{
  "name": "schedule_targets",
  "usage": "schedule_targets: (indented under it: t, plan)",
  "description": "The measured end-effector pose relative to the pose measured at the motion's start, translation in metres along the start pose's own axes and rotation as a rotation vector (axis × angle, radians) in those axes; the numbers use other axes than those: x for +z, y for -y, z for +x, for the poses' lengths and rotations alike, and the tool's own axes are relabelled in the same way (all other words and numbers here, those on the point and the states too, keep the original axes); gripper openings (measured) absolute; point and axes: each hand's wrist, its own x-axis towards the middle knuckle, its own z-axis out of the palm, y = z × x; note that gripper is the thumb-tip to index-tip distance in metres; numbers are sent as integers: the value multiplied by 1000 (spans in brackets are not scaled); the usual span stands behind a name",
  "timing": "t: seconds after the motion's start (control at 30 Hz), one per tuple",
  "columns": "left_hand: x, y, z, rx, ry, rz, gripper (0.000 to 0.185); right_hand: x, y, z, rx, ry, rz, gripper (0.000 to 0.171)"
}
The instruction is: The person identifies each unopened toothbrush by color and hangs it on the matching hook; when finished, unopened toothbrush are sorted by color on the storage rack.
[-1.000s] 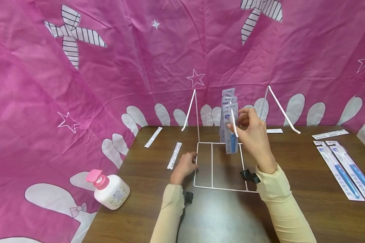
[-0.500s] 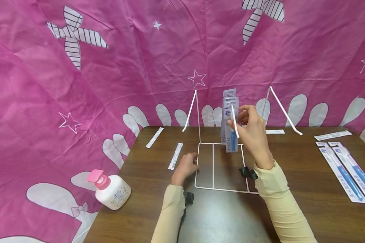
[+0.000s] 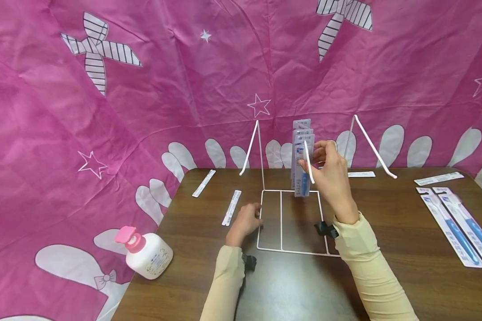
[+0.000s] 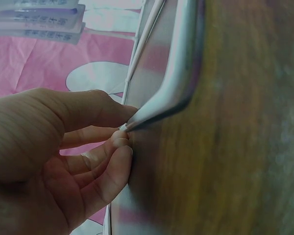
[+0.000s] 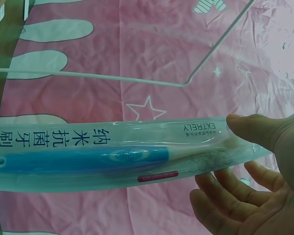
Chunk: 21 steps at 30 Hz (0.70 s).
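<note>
A white wire rack [image 3: 281, 223] stands on the table with three slanted prongs at its top. My left hand [image 3: 245, 221] pinches the left side of its base between thumb and fingertips, as the left wrist view shows at the white wire [image 4: 166, 83]. With my right hand [image 3: 334, 178] I hold a packaged toothbrush [image 3: 304, 185] upright at the middle prong [image 3: 308, 162]. In the right wrist view the thumb [image 5: 252, 128] lies on one edge of the clear pack and the fingers on the other. More toothbrush packs [image 3: 301, 122] hang behind it.
Two packaged toothbrushes [image 3: 450, 227] lie on the right of the table. Several narrow white packets [image 3: 231, 207] lie around the rack. A pump bottle [image 3: 149, 256] with a pink top stands at the left edge. Pink patterned cloth [image 3: 184, 80] hangs behind the table.
The front toothbrush pack has moved slightly back along the middle prong, closer to the packs behind, with my right hand following. My left hand stays on the rack's base.
</note>
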Motion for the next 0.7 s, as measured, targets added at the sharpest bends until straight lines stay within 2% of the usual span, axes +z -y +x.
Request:
schedule_targets:
  t: [0.37, 0.7]
  plan:
    - [0, 0, -2, -3, 5, 5, 46, -1, 1, 0, 2, 17, -4, 45]
    - [-1, -2, -2, -10, 5, -3, 48, -5, 2, 1, 7, -11, 2, 46]
